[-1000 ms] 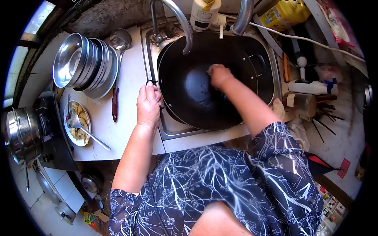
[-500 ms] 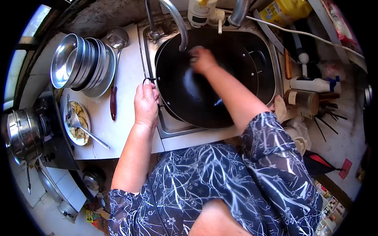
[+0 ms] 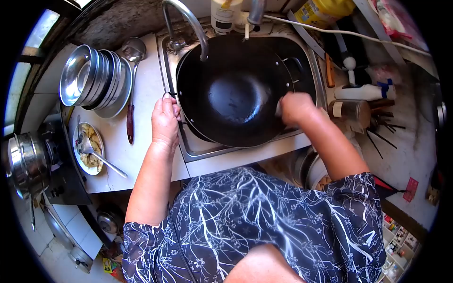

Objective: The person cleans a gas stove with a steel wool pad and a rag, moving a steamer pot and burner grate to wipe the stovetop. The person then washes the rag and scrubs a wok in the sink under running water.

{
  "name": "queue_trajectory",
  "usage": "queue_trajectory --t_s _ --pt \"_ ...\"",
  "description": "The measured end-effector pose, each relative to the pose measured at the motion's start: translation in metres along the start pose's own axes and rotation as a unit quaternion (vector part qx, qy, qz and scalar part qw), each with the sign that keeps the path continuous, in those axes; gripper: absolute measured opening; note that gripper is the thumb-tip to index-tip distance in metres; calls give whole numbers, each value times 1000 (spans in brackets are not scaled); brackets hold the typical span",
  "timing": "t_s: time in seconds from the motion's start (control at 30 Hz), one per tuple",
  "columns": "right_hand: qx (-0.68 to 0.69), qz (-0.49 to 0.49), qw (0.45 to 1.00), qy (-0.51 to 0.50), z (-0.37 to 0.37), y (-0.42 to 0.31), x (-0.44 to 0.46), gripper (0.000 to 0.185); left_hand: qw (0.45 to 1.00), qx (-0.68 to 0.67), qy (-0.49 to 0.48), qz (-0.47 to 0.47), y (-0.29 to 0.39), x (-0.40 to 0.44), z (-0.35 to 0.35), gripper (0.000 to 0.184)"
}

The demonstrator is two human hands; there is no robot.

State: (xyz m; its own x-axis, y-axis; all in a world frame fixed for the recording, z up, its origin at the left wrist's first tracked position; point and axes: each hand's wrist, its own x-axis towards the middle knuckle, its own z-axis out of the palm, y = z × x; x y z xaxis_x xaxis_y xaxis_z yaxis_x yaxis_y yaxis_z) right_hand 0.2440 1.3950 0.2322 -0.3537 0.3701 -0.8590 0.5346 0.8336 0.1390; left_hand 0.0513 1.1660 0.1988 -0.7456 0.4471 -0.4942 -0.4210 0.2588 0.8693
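Note:
A large black wok (image 3: 217, 113) rests over the metal sink (image 3: 188, 153), its inner surface wet and shining in the middle. My left hand (image 3: 165, 118) is closed around the wok's small left handle (image 3: 171, 94). Against the inside of the right rim, my right hand (image 3: 297, 109) is closed and a little blurred. A small greyish thing shows at its fingertips, too smeared to name. The curved faucet (image 3: 198, 30) reaches over the wok's far left side; no stream of water is visible from it.
Left of the sink are stacked metal bowls (image 3: 78, 75), a ladle (image 3: 134, 52) and a plate of food (image 3: 97, 165) with a spoon (image 3: 108, 162). A jar (image 3: 356, 113), a white bottle (image 3: 361, 92) and dark sticks lie right. Behind stands a white pump bottle (image 3: 225, 16).
My right hand has swept from the wok's far side to its right rim, towards me. My left hand keeps its hold on the handle. The view has shifted slightly.

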Motion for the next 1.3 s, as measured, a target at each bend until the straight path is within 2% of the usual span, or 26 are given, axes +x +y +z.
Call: queue_trajectory --t_s 0.03,0.07,0.1,0.13,0.17,0.23,0.27,0.3,0.37,0.43,0.5,0.57,0.6,0.63,0.7,0.77,0.9,0.93,1.0,1.13,1.3 --pt "14 57 997 49 2 14 0 36 1000 16 -2 1 0 1 -1 28" --pt "122 80 978 152 10 30 -4 38 1000 22 8 -10 -2 3 -3 29" --pt "226 103 935 254 19 46 -9 40 1000 19 5 -16 -4 6 -6 29" --pt "245 110 900 342 28 57 -16 42 1000 20 0 -22 -5 7 -9 29" --pt "245 116 899 343 41 66 -21 42 999 21 -3 -25 -7 9 -12 29" --pt "469 44 790 392 70 77 -36 39 999 25 -4 -36 -5 9 -11 30" --pt "537 51 749 386 87 73 -42 39 999 18 -4 -45 -5 11 -12 30" --pt "500 82 763 401 105 66 -39 44 999 11 0 -51 -7 13 -14 30" --pt "290 46 849 439 151 58 -24 47 998 21 -5 -52 -11 17 -19 30" --pt "296 48 905 303 155 41 -39 47 997 35 -2 -62 -6 14 -19 31" --pt "304 49 900 309 140 38 -49 46 997 37 2 -61 -6 14 -20 30" --pt "287 117 899 309 109 34 -66 38 997 42 4 -61 -7 12 -21 29" --pt "184 49 868 459 116 41 -55 34 997 55 1 -55 -6 10 -19 28" --pt "181 45 869 458 106 40 -50 34 996 68 -1 -50 -6 9 -19 27" --pt "306 -65 872 377 60 21 -49 32 997 65 3 -44 -7 6 -17 25" --pt "249 -160 882 368 39 -1 -24 37 997 70 13 -43 -8 4 -16 25" --pt "77 -128 968 203 17 -41 54 53 997 72 1 -20 -9 0 -19 24" --pt "74 -132 968 201 14 -47 69 53 997 68 4 -22 -7 -1 -18 24" --pt "31 -83 987 131 11 -55 92 52 998 63 7 -17 -10 -1 -18 24" --pt "72 -80 987 123 15 -51 104 50 998 53 9 -23 -10 -4 -14 24" --pt "-24 -77 992 98 23 -48 88 52 999 38 10 -31 -9 -4 -14 25"
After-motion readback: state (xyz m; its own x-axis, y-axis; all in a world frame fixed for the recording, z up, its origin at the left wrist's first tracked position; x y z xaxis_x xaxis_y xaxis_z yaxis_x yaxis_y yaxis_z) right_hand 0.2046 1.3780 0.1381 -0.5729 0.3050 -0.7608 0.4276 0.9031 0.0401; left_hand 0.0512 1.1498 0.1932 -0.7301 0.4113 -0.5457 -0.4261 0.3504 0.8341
